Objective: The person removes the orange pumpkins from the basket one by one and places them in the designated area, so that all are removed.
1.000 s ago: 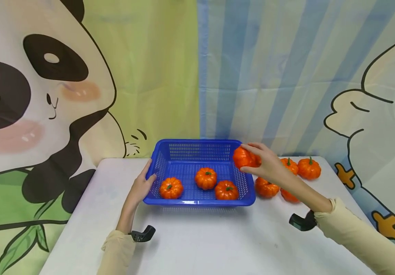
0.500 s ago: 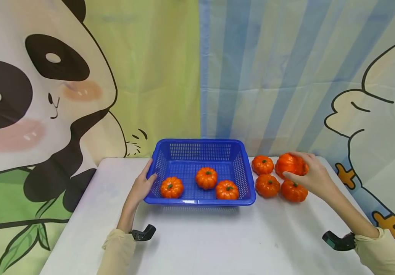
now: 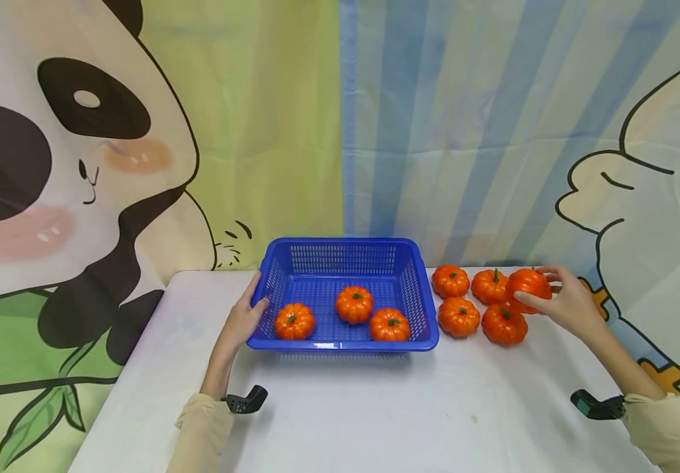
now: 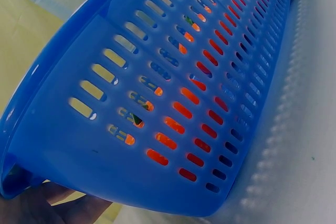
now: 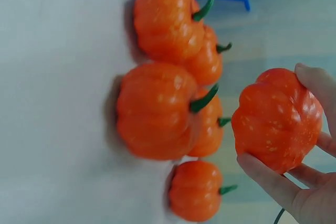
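Note:
My right hand [image 3: 570, 303] grips an orange toy pumpkin [image 5: 278, 119] between thumb and fingers, above the right part of the table. In the head view this pumpkin overlaps the cluster of other pumpkins. Several pumpkins [image 5: 155, 111] with green stems stand on the table beneath and beside it. My left hand [image 3: 242, 320] holds the left rim of a blue plastic basket [image 3: 340, 346], thumb over the rim and fingers along the outside. In the left wrist view, fingers show under the rim at the lower left. Inside the basket sit three pumpkins, one of them [image 3: 354, 305] near the middle.
The white table [image 3: 340, 414] extends in front of the basket. Behind it hangs a cartoon-printed curtain [image 3: 292, 131], close to the table's back edge. The pumpkin group stands just right of the basket, one pumpkin [image 3: 459, 317] close against its side.
My right hand has carried its pumpkin from over the basket's right edge to the far right of the table cluster. The left hand and basket stay put.

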A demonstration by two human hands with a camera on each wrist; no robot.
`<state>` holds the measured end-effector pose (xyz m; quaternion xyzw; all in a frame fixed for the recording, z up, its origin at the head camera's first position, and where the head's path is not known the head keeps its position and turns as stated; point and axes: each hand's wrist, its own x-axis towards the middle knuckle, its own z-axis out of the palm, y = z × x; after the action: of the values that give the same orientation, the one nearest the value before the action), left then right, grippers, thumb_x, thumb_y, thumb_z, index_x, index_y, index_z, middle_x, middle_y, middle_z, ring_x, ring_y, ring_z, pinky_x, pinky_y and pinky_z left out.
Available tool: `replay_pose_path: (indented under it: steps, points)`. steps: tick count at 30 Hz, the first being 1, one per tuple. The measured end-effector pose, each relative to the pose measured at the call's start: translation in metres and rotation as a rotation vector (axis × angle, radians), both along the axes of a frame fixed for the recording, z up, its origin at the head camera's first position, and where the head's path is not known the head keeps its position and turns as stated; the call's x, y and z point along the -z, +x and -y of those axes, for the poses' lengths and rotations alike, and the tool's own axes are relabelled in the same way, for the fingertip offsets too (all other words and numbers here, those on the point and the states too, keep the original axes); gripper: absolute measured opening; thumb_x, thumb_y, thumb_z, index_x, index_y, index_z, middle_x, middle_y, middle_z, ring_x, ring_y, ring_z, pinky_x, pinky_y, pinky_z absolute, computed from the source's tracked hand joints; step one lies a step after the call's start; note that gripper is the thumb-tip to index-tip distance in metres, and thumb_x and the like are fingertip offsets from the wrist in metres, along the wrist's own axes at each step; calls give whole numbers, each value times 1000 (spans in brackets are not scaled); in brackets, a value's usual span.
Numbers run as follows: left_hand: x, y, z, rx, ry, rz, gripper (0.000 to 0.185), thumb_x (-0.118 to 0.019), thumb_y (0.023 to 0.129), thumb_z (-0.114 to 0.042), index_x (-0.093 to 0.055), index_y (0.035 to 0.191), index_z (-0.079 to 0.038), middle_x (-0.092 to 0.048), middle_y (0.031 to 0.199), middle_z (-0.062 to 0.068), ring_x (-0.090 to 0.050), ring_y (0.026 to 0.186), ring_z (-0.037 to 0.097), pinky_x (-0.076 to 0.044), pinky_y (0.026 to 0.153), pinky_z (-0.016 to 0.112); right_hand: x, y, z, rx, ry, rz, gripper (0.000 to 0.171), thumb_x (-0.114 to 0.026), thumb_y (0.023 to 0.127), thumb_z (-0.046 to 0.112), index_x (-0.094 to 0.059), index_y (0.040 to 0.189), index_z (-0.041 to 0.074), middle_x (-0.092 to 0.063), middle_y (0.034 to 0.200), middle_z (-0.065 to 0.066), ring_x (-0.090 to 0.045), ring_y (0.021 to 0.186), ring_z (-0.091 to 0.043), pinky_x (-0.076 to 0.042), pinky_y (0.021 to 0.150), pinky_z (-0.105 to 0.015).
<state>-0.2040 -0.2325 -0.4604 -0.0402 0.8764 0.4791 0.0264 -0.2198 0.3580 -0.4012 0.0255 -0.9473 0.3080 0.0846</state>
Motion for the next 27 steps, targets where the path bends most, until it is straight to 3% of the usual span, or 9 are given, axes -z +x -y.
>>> replay_pose_path:
  steps: [8, 15, 19, 23, 25, 27]
  points:
    - [1, 1, 0, 7, -1, -3, 65, -40, 102, -25, -5, 157, -30, -18, 162, 18, -27, 144, 46, -23, 114, 64, 14, 2, -23, 9, 84, -51, 75, -72, 84, 35, -42, 139, -6, -45, 115, -39, -46, 97, -51, -52, 62, -55]
    - [1, 0, 0, 4, -4, -2, 66, -40, 102, -26, -5, 157, -31, -17, 162, 18, -26, 144, 46, -22, 114, 65, 22, 3, -33, 27, 106, -40, 69, -71, 85, 37, -48, 133, -6, -43, 113, -39, -42, 97, -50, -51, 59, -53]
    - [1, 0, 1, 4, -6, 0, 65, -40, 102, -26, -6, 157, -31, -18, 162, 18, -26, 144, 46, -22, 114, 64, 26, 4, -35, 42, 66, -24, 72, -73, 85, 34, -42, 131, -12, -42, 120, -39, -48, 94, -49, -54, 57, -39]
    - [2, 0, 1, 6, -13, -1, 65, -40, 102, -26, -6, 157, -29, -19, 161, 19, -27, 144, 46, -23, 114, 64, 31, 5, -38, 62, 39, 14, 75, -72, 85, 34, -35, 128, -16, -43, 120, -37, -52, 88, -43, -47, 53, -21]
    - [1, 0, 1, 9, -13, -2, 65, -40, 102, -26, -5, 157, -29, -19, 161, 19, -28, 144, 46, -23, 114, 64, 33, 6, -39, 69, 47, 4, 75, -72, 85, 33, -34, 127, -16, -44, 118, -37, -51, 89, -42, -50, 57, -26]
    - [1, 0, 1, 10, -12, -1, 65, -40, 102, -25, -5, 157, -29, -18, 161, 19, -26, 144, 46, -23, 114, 64, 35, 6, -40, 57, 50, -29, 74, -72, 85, 30, -35, 129, -16, -44, 120, -38, -48, 95, -46, -55, 63, -41]
